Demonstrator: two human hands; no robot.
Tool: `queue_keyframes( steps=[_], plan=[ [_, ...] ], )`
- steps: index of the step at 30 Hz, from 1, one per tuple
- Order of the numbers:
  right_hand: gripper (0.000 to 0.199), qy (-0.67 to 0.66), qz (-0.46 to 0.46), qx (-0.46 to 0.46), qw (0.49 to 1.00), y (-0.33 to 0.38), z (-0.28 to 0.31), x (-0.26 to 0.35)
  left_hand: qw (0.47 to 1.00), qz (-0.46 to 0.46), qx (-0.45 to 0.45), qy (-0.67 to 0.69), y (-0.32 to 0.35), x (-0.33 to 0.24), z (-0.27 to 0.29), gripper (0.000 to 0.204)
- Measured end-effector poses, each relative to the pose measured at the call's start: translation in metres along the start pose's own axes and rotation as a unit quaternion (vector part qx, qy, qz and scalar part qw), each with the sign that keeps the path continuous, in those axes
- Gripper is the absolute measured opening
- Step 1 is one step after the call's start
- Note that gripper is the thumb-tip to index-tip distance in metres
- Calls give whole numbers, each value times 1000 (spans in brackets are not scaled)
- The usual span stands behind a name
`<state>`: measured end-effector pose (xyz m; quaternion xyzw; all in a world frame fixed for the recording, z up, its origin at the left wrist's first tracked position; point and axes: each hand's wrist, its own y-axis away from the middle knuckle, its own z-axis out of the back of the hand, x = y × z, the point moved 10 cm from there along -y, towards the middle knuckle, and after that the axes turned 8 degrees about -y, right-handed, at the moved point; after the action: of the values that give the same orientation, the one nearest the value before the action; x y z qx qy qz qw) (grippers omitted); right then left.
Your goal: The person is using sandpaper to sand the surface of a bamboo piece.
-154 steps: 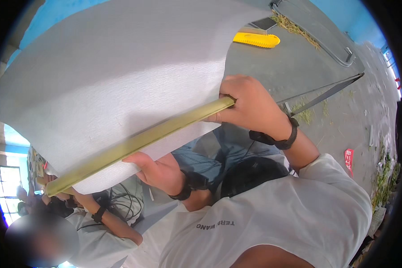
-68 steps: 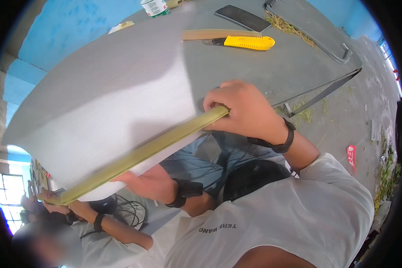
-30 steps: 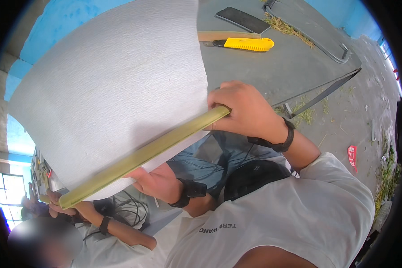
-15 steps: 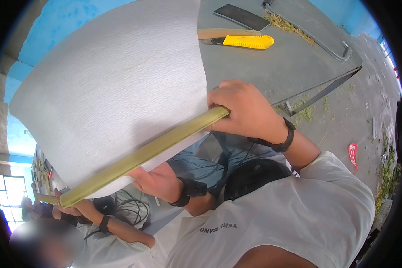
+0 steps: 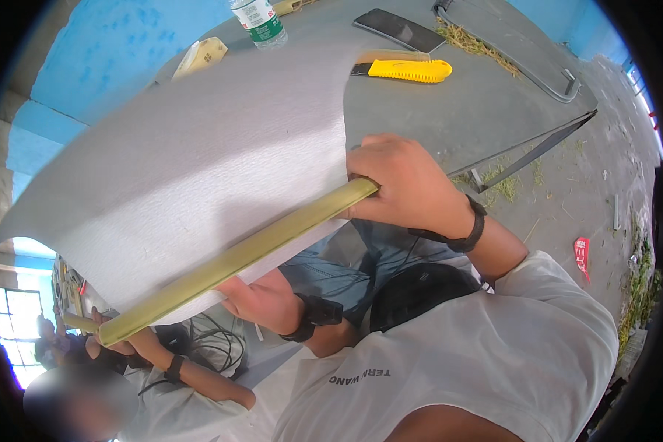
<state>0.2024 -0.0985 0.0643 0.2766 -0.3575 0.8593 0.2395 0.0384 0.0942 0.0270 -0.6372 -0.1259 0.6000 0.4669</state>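
Observation:
A greenish-yellow bamboo strip (image 5: 239, 259) slants across the middle, lying along the lower part of a large pale grey, finely wrinkled sheet (image 5: 221, 155). My right hand (image 5: 401, 180) is closed round the strip's right end, its fingers curled at the sheet's right edge. Lower down, my left hand (image 5: 264, 300) is closed at the strip's lower side, its thumb against the sheet's lower margin. The sheet hides the other fingers of my left hand. Upward from my hands, the sheet curves away and its far edge is blurred.
Beyond the sheet, a yellow utility knife (image 5: 410, 70), a dark phone (image 5: 399, 29) and a bottle (image 5: 261, 23) lie or stand on the grey table (image 5: 398, 107). A metal frame (image 5: 530, 155) juts out at right. At lower left, a co-worker's forearm (image 5: 202, 379) reaches near the strip.
The sheet's far part has bent down and toward me, uncovering the bottle and a pale block behind it. Both my hands and the bamboo strip stay nearly in place.

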Motion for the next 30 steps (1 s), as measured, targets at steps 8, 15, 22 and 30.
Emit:
queue_keyframes(
  steps=[8, 15, 22, 30],
  plan=[
    [38, -6, -11, 1, 1000, 4, -3, -4, 999, 20, 8, 24, -5, -3, -7, 70],
    [34, -110, 2, -32, 993, 10, 6, -18, 753, 240, 176, 586, -20, 14, -39, 65],
    [37, -41, 59, -5, 997, 9, -3, -11, 747, 226, 231, 580, -21, 9, -37, 80],
    [30, -50, 69, -7, 996, 8, -1, -6, 788, 205, 246, 526, -24, 6, -37, 74]
  ],
)
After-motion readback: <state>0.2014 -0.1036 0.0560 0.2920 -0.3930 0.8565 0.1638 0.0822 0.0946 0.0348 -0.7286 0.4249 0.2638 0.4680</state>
